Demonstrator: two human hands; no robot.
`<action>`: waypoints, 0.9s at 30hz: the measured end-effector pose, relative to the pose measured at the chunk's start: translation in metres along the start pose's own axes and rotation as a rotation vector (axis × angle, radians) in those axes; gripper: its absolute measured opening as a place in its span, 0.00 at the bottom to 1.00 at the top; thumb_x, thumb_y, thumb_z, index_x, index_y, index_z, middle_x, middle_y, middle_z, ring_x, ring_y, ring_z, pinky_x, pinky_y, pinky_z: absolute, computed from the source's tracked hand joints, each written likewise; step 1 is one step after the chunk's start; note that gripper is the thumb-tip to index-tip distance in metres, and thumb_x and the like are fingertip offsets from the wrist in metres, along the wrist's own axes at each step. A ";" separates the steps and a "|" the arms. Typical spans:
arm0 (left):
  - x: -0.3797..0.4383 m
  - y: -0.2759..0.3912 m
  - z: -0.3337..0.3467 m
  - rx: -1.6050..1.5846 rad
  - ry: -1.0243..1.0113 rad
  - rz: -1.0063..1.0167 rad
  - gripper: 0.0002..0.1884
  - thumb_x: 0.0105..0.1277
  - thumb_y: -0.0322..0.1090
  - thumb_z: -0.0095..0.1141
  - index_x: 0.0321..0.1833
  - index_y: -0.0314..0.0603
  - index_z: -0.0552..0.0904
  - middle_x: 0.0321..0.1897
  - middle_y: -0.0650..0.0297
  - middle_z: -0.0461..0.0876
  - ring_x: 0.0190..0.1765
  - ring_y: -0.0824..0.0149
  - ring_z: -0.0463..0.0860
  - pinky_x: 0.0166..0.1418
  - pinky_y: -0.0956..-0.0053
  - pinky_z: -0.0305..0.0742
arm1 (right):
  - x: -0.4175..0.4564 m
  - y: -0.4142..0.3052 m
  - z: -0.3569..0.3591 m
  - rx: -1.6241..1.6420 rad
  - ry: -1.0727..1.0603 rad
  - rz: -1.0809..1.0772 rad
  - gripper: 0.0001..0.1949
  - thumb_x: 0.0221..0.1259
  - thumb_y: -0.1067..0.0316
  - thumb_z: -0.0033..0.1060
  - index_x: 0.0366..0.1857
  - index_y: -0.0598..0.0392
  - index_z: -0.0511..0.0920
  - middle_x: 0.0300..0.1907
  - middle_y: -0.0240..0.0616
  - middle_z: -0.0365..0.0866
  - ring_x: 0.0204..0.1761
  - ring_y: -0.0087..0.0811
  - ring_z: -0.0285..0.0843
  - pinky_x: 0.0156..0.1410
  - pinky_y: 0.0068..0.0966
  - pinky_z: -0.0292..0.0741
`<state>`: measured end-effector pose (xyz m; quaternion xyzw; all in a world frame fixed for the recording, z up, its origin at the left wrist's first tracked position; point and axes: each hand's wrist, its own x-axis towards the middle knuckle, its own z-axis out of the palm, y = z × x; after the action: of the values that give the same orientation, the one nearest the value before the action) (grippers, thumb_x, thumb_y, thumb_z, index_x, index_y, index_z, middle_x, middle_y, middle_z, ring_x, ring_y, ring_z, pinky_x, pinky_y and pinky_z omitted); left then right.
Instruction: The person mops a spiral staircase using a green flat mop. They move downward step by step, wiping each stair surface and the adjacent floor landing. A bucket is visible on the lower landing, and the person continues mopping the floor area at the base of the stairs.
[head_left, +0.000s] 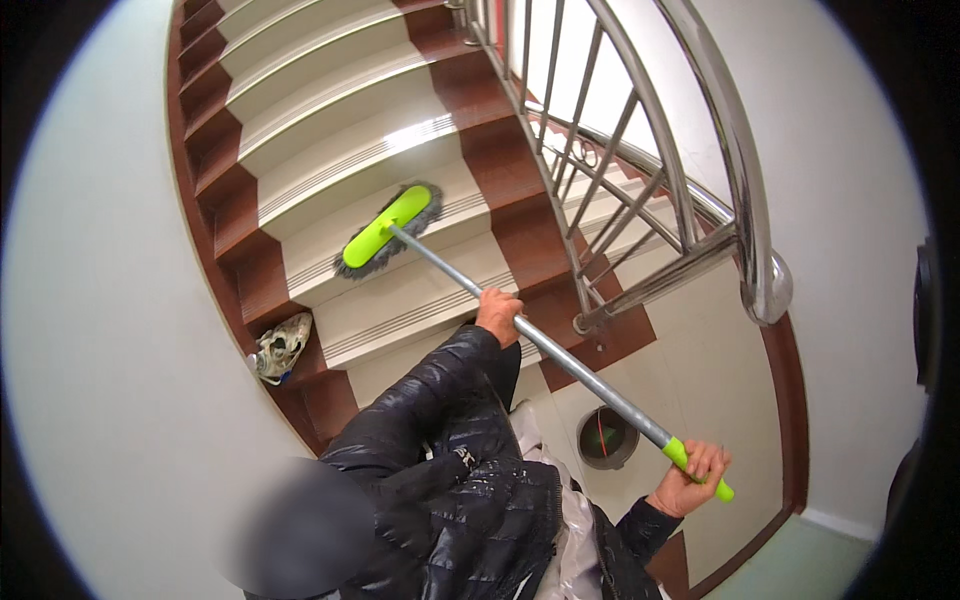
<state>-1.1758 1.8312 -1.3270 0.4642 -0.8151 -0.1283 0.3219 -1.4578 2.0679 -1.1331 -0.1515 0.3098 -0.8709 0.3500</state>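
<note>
A flat mop with a lime-green plate (386, 227) and grey fringed pad lies at a slant over the edge of a stair step (465, 259). Its grey metal pole (585, 375) runs down to the right. My left hand (500, 316) is closed around the pole partway along. At the other end, my right hand (691, 480) grips the lime-green handle, whose tip sticks out below the fist. A dark round bucket (608, 437) with a red strip and something green inside stands on the landing beneath the pole.
Pale steps with dark red borders rise ahead. A stainless steel railing (660, 289) bounds them on the right, with another flight beyond. A crumpled plastic bag (282, 349) rests on a step by the left wall (112, 300). The landing floor (720, 360) meets another wall at right.
</note>
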 end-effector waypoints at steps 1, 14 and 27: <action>0.010 0.012 0.013 -0.023 -0.044 0.034 0.11 0.41 0.37 0.68 0.18 0.47 0.76 0.21 0.62 0.75 0.34 0.54 0.73 0.44 0.60 0.65 | -0.006 -0.011 -0.009 -0.013 0.048 -0.040 0.11 0.65 0.75 0.44 0.26 0.46 0.61 0.17 0.24 0.53 0.20 0.18 0.51 0.37 0.23 0.58; 0.086 0.107 0.093 -0.125 -0.386 0.296 0.08 0.38 0.28 0.63 0.24 0.45 0.82 0.28 0.61 0.78 0.42 0.55 0.75 0.56 0.61 0.64 | -0.059 -0.047 -0.033 -0.098 0.321 -0.419 0.13 0.67 0.75 0.42 0.24 0.46 0.57 0.19 0.24 0.52 0.22 0.17 0.51 0.37 0.21 0.57; -0.043 -0.010 -0.023 0.059 -0.078 -0.083 0.10 0.40 0.33 0.66 0.22 0.47 0.77 0.26 0.62 0.75 0.39 0.54 0.74 0.49 0.60 0.65 | -0.024 0.011 -0.013 0.014 0.121 0.060 0.10 0.64 0.77 0.44 0.26 0.47 0.60 0.18 0.24 0.53 0.21 0.17 0.51 0.36 0.22 0.58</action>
<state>-1.1381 1.8642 -1.3321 0.5013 -0.8107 -0.1355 0.2703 -1.4416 2.0842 -1.1511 -0.0867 0.3289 -0.8697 0.3576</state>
